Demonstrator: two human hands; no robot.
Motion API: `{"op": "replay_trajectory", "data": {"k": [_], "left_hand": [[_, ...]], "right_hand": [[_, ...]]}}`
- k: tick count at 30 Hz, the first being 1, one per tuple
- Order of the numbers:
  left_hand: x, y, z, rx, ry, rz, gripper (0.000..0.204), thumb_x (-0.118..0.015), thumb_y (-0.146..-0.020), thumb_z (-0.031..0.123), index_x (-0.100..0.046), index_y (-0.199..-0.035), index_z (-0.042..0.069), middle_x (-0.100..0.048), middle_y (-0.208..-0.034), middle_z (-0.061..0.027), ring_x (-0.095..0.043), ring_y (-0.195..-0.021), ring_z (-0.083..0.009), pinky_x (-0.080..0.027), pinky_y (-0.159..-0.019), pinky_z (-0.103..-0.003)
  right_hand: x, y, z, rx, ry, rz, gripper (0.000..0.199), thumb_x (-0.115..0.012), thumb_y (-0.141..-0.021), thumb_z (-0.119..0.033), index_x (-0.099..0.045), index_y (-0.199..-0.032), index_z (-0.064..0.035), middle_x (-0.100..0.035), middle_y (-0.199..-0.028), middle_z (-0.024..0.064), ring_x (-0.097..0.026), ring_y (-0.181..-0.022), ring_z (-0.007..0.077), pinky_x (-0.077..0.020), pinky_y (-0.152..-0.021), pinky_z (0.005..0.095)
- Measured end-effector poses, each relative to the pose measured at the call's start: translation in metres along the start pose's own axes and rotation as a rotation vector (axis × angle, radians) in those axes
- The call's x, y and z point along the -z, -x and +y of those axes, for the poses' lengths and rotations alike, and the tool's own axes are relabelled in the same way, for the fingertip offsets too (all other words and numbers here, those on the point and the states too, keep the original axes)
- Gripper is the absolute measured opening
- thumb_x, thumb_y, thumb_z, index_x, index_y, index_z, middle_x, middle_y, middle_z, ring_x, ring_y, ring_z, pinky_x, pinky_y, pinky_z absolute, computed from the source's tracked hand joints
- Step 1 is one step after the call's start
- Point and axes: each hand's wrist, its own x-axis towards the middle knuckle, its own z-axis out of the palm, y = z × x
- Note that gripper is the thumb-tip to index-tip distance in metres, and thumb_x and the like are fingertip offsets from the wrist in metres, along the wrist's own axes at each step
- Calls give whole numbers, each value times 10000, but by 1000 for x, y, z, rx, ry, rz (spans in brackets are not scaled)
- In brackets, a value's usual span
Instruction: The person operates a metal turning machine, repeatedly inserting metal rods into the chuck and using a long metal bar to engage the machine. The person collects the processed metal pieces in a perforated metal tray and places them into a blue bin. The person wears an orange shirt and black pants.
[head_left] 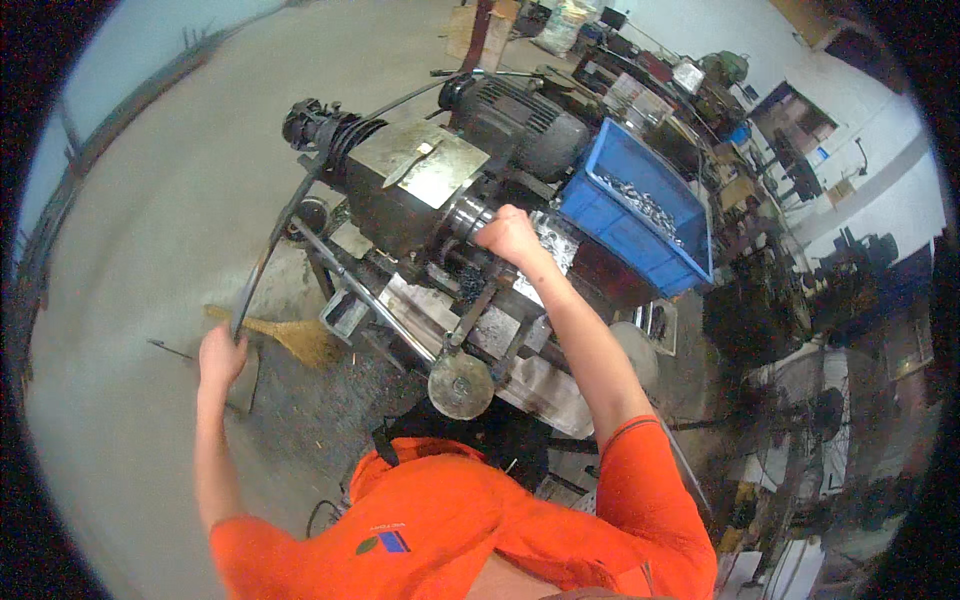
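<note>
My left hand [222, 355] is wrapped round the lower end of a long dark lever bar [272, 240], out to the left of a small lathe-like machine [385, 200]. The bar rises past the machine's left end. My right hand [508, 235] is closed right at the shiny round spindle nose [468, 217]. Whatever its fingers hold there is hidden by the hand. Beneath that hand, bright metal pieces [555, 245] lie on the machine. A round metal handwheel or disc [461, 385] sits at the machine's near side, beside a slanting steel rod [370, 295].
A blue plastic crate [640, 225] holding many small metal parts stands right of the machine, close to my right forearm. Behind the spindle is a ribbed electric motor [520, 125]. A straw broom [295, 338] lies on the floor at left. Cluttered benches [700, 110] line the right wall.
</note>
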Motion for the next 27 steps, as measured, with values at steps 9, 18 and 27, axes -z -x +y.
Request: {"op": "replay_trajectory", "data": {"k": [9,18,27], "left_hand": [[16,-101,-110,-29,-378,195,86,-589,-686,149,-590,-700,64,-606,-665,-136,-605,-647,-290,-459,-589,-422],[20,-160,-127,-56,-423,173,167,-562,-729,136,-609,-863,49,-615,-734,-162,-608,-726,-317,-475,-626,-443],[-161,-107,55,137,660,-506,490,-628,-737,276,-517,-1129,5,-622,-893,-219,-613,-878,-316,-494,-725,-403]], "right_hand": [[0,11,2,-8,-139,109,264,-607,-537,-239,-570,-592,17,-564,-605,198,-585,-633,358,-470,-619,405],[25,33,-9,-18,-57,169,192,-592,-525,-188,-634,-644,-43,-548,-1107,250,-582,-925,376,-473,-792,342],[103,232,88,-335,-118,317,199,-625,-558,-104,-631,-748,-46,-538,-1172,174,-577,-964,318,-465,-793,323]]}}
